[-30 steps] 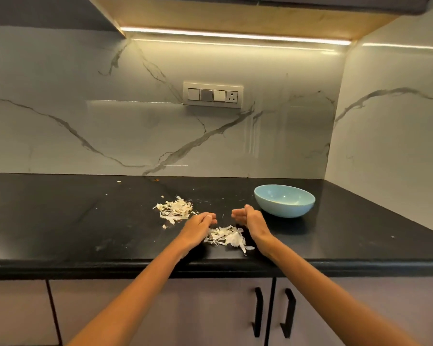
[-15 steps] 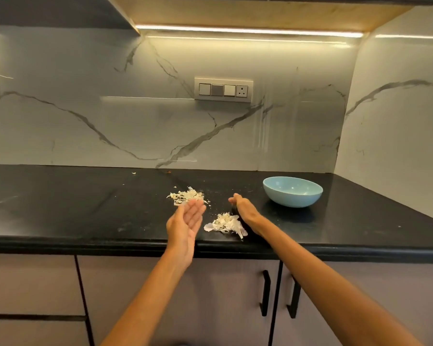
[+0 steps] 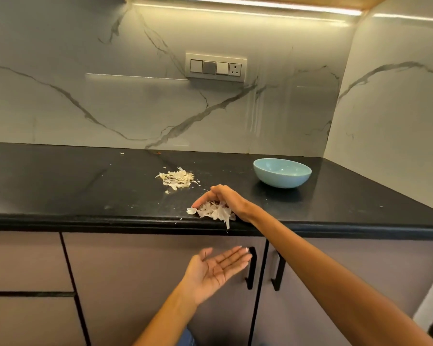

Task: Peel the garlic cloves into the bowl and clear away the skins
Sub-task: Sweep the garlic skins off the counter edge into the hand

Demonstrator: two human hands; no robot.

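Note:
A pile of white garlic skins (image 3: 214,211) lies at the front edge of the black counter (image 3: 85,191), one strip hanging over the edge. My right hand (image 3: 225,198) rests behind and over this pile, fingers stretched along the counter and touching the skins. Below the counter edge, in front of the cabinet doors, my left hand (image 3: 216,270) is held palm up, fingers straight and empty. A second pile of skins (image 3: 176,179) sits further back on the counter. The light blue bowl (image 3: 282,172) stands to the right; its contents are hidden from here.
Two black door handles (image 3: 251,268) are on the cabinet fronts just below the counter edge. A switch plate (image 3: 215,67) sits on the marble backsplash. A side wall closes the counter on the right. Small skin crumbs dot the counter.
My left hand has dropped from the counter to below its edge and turned palm up. My right hand has swept the near pile of skins closer to the edge.

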